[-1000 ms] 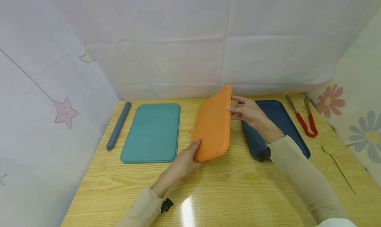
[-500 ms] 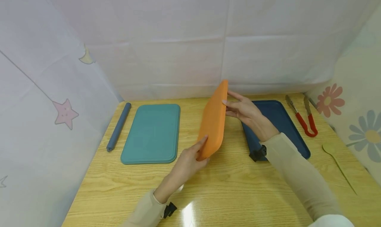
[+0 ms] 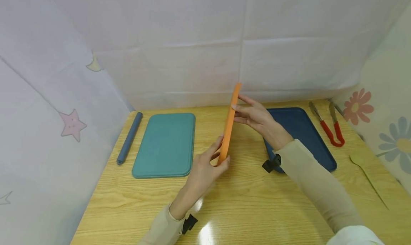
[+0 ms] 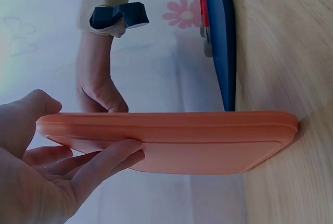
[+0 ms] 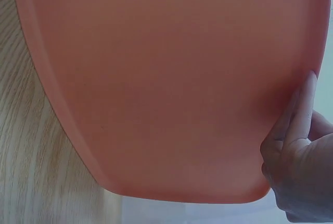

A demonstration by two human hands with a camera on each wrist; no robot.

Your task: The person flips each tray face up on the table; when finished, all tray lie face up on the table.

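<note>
An orange tray is held up on its edge over the wooden table, its thin rim turned to the head view. My left hand pinches its near end; in the left wrist view the thumb lies on one side and the fingers on the other. At the far right side, my right hand grips the rim between thumb and fingers. The right wrist view is mostly filled by the tray's broad face. Behind my right forearm lies a navy tray, partly covered by the arm.
A teal tray lies flat on the left, with a slim blue-grey roll beside it. Red-handled tongs and a yellow-green spoon lie at the right. White cloth hangs behind the table.
The orange tray has turned from showing its face at a slant to standing nearly edge-on. My right hand has moved left, and my left hand slightly right, both still holding it.
</note>
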